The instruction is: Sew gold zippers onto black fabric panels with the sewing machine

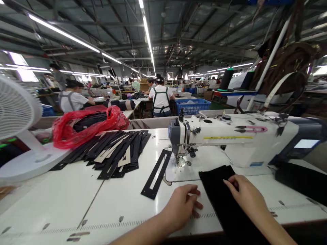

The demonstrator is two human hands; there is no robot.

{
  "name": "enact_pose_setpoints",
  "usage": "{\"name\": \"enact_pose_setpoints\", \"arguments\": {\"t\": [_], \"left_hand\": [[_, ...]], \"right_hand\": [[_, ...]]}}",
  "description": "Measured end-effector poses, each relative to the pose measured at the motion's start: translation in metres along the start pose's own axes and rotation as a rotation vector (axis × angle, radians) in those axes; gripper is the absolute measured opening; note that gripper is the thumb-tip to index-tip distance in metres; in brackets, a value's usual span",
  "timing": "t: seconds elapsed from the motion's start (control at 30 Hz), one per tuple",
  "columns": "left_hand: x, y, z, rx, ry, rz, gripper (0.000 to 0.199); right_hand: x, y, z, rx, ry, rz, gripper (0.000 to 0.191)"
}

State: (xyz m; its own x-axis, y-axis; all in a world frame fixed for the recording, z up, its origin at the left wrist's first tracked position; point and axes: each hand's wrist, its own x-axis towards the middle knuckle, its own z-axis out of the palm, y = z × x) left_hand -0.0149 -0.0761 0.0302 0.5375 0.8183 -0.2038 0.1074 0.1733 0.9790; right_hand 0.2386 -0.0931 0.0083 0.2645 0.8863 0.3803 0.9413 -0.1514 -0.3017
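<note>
A long piece of black fabric [217, 194] runs from the bed of the white sewing machine [219, 132] down over the table's front edge. My right hand [246, 194] rests on it, thumb and fingers pinching near its right edge. Just left of the fabric, my left hand [180, 206] hovers over the table with loosely curled fingers apart and nothing in them. One black slotted strip [156, 175] lies flat beside the machine's needle area. Farther left spreads a pile of similar black strips [114, 153], a few showing a beige side.
A red plastic bag [89, 126] with dark pieces sits behind the pile. The white fan [22, 126] stands at far left. Thread cones [227, 80] rise behind the machine. Pink-handled snips [251, 129] lie on its arm. Co-workers [160, 97] sit beyond, near a blue crate [192, 106].
</note>
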Motion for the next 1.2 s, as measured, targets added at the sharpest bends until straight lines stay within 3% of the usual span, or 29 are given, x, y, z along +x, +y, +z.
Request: {"name": "enact_pose_setpoints", "arguments": {"t": [0.13,0.3,0.43,0.6,0.8,0.9,1.0,1.1,1.2], "left_hand": [[0.019,0.001,0.020,-0.296,-0.038,-0.136,0.034],[0.023,0.007,0.022,-0.251,-0.061,-0.138,0.014],[0.014,0.009,0.020,-0.149,-0.014,-0.106,0.029],[0.003,0.005,0.005,-0.025,0.107,-0.038,0.028],[0.007,-0.006,-0.032,0.174,0.153,-0.084,0.030],[0.000,-0.002,-0.046,0.302,0.257,0.002,0.020],[-0.011,0.004,-0.053,0.491,0.308,0.178,0.038],[-0.016,0.005,-0.053,0.765,0.184,0.383,0.055],[-0.013,0.001,-0.053,0.867,0.070,0.415,0.056]], "right_hand": [[-0.001,-0.014,0.002,0.065,0.060,0.063,0.042],[0.004,-0.023,0.001,0.250,-0.038,0.147,0.048],[0.002,-0.041,-0.005,0.378,-0.116,0.127,0.042],[0.001,-0.056,-0.014,0.418,-0.101,0.095,0.039],[0.015,-0.051,0.000,0.360,-0.114,0.060,0.033],[0.022,-0.053,0.001,0.412,-0.143,0.072,0.032],[0.029,-0.057,-0.002,0.479,-0.176,0.099,0.034],[0.033,-0.063,-0.003,0.562,-0.238,0.136,0.033],[0.028,-0.068,-0.006,0.688,-0.379,0.196,0.034]]}}
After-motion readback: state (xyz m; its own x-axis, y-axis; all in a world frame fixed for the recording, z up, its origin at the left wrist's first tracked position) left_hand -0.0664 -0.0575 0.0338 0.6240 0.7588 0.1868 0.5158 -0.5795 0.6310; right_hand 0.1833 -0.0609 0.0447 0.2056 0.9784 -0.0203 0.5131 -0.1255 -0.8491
